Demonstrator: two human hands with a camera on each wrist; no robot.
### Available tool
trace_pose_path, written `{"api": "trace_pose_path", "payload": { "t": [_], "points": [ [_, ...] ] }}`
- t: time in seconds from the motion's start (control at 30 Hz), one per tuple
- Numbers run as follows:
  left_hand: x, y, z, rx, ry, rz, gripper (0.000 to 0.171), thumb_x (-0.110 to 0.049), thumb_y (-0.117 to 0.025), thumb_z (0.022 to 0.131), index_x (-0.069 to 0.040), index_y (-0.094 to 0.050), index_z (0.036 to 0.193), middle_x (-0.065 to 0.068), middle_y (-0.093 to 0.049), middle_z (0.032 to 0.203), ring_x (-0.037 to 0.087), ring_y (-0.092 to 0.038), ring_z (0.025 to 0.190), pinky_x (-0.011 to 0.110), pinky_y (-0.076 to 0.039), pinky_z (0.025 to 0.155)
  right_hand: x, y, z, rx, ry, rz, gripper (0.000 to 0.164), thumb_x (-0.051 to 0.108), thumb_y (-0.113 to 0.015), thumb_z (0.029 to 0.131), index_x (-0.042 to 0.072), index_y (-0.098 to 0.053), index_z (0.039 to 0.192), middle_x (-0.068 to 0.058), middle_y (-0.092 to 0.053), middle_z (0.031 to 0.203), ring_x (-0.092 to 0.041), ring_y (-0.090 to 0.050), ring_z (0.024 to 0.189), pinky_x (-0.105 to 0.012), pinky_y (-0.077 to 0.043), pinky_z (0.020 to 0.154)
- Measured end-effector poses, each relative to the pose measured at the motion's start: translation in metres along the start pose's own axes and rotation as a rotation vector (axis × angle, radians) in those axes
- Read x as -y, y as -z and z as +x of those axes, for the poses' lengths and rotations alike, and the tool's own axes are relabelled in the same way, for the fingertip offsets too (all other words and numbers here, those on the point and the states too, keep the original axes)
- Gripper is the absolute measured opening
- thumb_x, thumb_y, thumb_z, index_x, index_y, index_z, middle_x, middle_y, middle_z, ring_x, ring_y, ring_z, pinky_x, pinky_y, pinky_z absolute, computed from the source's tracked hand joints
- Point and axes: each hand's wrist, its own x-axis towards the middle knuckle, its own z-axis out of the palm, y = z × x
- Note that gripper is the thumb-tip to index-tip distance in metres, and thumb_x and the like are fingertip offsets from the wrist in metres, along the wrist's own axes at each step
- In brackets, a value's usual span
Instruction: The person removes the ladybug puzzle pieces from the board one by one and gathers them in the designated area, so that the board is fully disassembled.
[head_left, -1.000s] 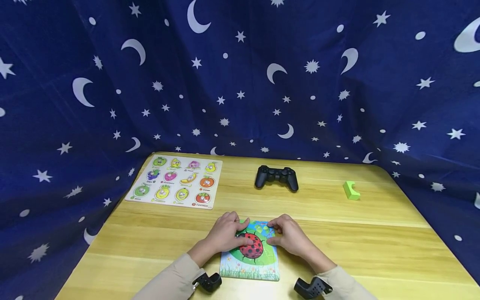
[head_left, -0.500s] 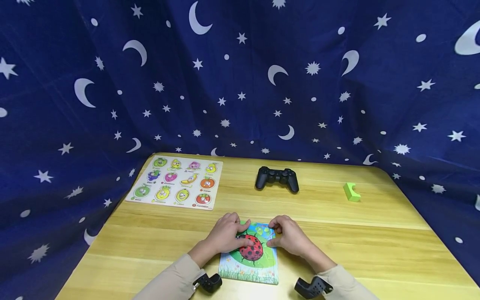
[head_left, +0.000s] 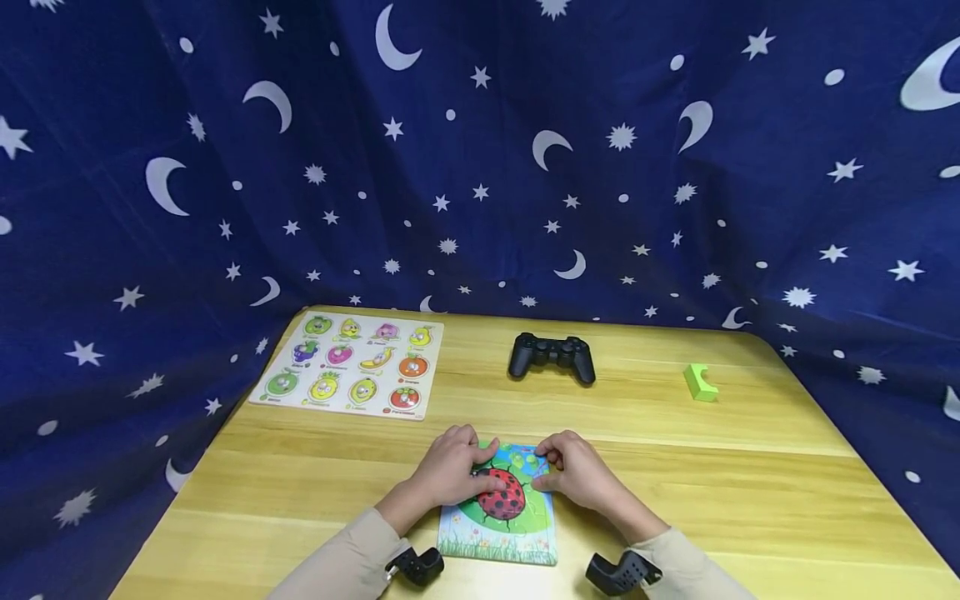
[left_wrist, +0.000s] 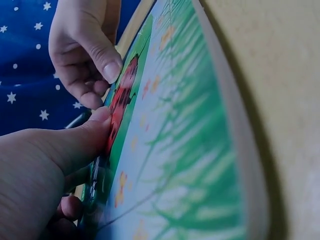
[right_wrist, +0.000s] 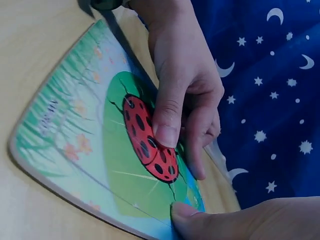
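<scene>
Red and green, the ladybug puzzle (head_left: pixel 517 521) is at the near side of the wooden table (head_left: pixel 750 467), its near edge seeming a touch closer to the person than a second ago while both hands keep nearly the same place, which suggests fine adjustment rather than a new step. It sits between the left hand (head_left: pixel 450 468), gripping its left side with thumb on its face, and the right hand (head_left: pixel 581 472), holding its far right edge with fingers curled. Beyond rests a black controller (head_left: pixel 551 352).

Fruit-pic board (head_left: pixel 358 369) far L on tbl (head_left: pixel 675 467), blk gamepad (head_left: pixel 552 351) ctr, grn block (head_left: pixel 701 388) R, blue moon/star curtain (head_left: pixel 480 142) behind.
</scene>
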Motion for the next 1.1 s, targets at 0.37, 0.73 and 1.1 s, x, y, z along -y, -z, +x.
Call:
{"api": "trace_pose_path", "payload": {
  "t": [0.37,0.73,1.1],
  "points": [
    [0.001,-0.002,0.000,0.006,-0.005,0.050,0.068,-0.061,-0.066,0.083,-0.022,-0.059,0.137,-0.005,-0.040,0.087,0.010,-0.030,0.079,0.022,-0.026,0.069,0.007,-0.001,-0.002,-0.071,-0.029,-0.134,0.035,0.016,-0.090,0.067,0.007,-0.072,0.096,-0.003,-0.057,0.090,-0.014,-0.051,0.082,-0.031,-0.045,0.075],
    [0.003,-0.004,-0.001,-0.026,-0.004,0.040,0.067,-0.062,-0.065,0.083,-0.022,-0.059,0.137,-0.007,-0.033,0.083,0.010,-0.027,0.077,0.022,-0.023,0.067,0.012,-0.002,-0.005,-0.129,0.029,-0.261,0.032,0.016,-0.088,0.069,0.008,-0.077,0.099,-0.002,-0.059,0.085,-0.011,-0.054,0.077,-0.031,-0.046,0.069],
    [0.001,-0.003,0.000,-0.015,0.012,0.029,0.068,-0.061,-0.068,0.082,-0.022,-0.059,0.136,-0.007,-0.033,0.082,0.010,-0.028,0.077,0.022,-0.023,0.067,0.009,0.001,0.004,-0.028,-0.079,0.002,0.029,0.004,-0.088,0.067,0.005,-0.068,0.088,-0.005,-0.055,0.085,-0.014,-0.046,0.075,-0.025,-0.041,0.067]
  ]
}}
